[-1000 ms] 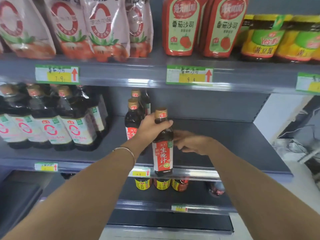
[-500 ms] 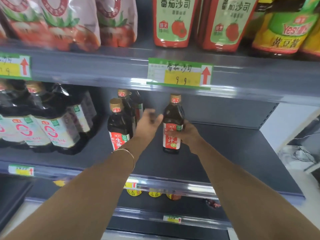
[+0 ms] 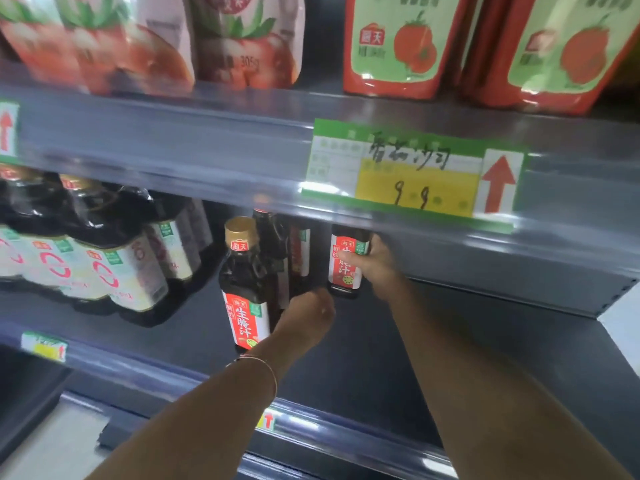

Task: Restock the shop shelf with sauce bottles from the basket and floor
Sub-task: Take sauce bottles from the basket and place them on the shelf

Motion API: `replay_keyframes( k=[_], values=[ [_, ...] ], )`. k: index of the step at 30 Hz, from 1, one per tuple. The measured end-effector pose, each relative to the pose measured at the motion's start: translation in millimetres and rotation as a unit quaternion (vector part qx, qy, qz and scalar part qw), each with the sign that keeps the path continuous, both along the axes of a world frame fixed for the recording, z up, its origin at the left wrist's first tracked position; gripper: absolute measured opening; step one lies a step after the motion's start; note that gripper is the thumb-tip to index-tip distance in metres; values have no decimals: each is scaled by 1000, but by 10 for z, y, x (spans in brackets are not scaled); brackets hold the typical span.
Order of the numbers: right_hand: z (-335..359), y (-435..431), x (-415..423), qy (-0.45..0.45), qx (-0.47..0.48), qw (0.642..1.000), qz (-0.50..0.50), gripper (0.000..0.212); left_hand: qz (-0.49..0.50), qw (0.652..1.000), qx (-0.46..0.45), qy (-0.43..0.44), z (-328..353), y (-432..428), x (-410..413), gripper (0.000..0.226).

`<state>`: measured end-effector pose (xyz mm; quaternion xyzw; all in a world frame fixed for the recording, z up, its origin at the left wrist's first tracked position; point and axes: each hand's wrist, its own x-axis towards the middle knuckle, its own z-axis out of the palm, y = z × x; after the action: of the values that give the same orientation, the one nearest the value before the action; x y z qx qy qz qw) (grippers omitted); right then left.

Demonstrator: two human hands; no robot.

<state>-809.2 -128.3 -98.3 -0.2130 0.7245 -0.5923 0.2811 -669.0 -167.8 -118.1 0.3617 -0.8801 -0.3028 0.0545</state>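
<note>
Dark glass sauce bottle (image 3: 346, 263) standing deep on shelf (image 3: 536, 358), right grip (image 3: 375, 263) wrapping round its label. Left grip (image 3: 308, 315) crowding front bottle (image 3: 246, 289), closure unreadable; careless pull-back risking toppling it off edge.

Light: even indoor, moderately bright, falling from above by the highlights. Glare streaks on the upper price rail (image 3: 207, 168) and on the near lower rail (image 3: 311, 427). Deep shade beneath the upper rail, far back. Motion blur throughout: pouches (image 3: 104, 46) at top left are worst, price tag (image 3: 412, 174) digits are still legible. Sauce bottle (image 3: 344, 261) label in the right hand (image 3: 375, 263) is smeared; left hand (image 3: 308, 311) is soft. Shelf lines bow toward the right edge.
</note>
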Motion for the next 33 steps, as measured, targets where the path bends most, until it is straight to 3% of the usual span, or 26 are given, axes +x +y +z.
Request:
replay_keyframes(
  k=[13, 14, 18, 22, 25, 27, 30, 33],
  values=[
    [-130, -65, -112, 56, 10, 998, 19, 33, -40, 999, -10, -14, -36, 36, 113, 21],
    [-171, -65, -114, 58, 17, 998, 11, 39, -41, 999, -10, -13, -25, 42, 132, 22],
    [-260, 1, -50, 91, 67, 993, -22, 98, -46, 999, -17, -2, 33, 72, 264, 21],
    [-140, 186, 151, 121, 121, 984, -47, 82, -53, 998, -46, -5, 113, 109, 463, 22],
    [-71, 235, 342, 167, 155, 972, -62, 45, -39, 998, -56, -13, 190, 122, 645, 25],
    [-57, 234, 518, 173, 163, 971, -32, 31, -21, 998, -50, 13, 253, 121, 796, 26],
    [-39, 213, 842, 157, 145, 976, 44, 34, 63, 995, -72, 29, 328, 84, 1067, 41],
    [-80, 105, 1029, 140, 155, 974, 91, 55, 148, 983, -54, 95, 327, -17, 1271, 39]
  ],
)
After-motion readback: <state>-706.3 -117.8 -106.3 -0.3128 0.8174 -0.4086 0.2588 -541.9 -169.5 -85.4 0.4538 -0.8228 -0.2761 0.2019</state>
